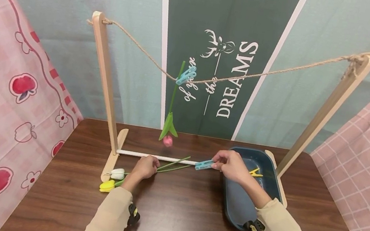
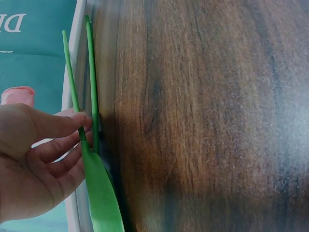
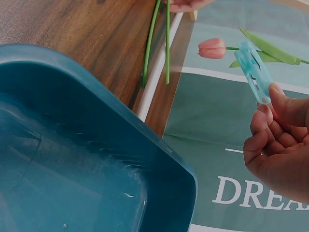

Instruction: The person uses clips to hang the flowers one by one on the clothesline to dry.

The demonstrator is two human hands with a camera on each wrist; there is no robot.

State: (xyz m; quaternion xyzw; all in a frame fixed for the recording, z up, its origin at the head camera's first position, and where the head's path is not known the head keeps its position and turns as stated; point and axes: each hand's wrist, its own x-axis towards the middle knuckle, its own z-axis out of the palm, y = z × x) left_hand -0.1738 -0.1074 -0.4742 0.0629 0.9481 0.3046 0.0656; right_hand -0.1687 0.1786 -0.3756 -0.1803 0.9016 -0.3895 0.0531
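Slim green stems (image 2: 92,82), slotted pale-blue clothespin (image 1: 204,164); both left of smooth, round-cornered basin (image 1: 241,205).
Left hand (image 1: 146,166): fingers pinching stems. Right hand (image 1: 233,166): fingers pinching clothespin end.

In the head view, the left-hand grip (image 1: 146,167) and wrist hide stretches of stem behind the white tulip (image 1: 117,173) and yellow tulip (image 1: 107,185) at lower left, while the sleeves (image 1: 107,215) run off the bottom edge. The hanging pink tulip (image 1: 168,141) has a blurred head mid-frame, and the right forearm covers part of the blue basin (image 1: 238,207). In the left wrist view, the tulips leave by the bottom edge, heads unseen, and fingers cover most of the pink bloom at far left. In the right wrist view, the left and bottom edges crop the basin, the right edge cuts the right-hand grip (image 3: 282,137) and the lettering "DREAMS" (image 3: 256,193), and only a few left fingers show at the top.
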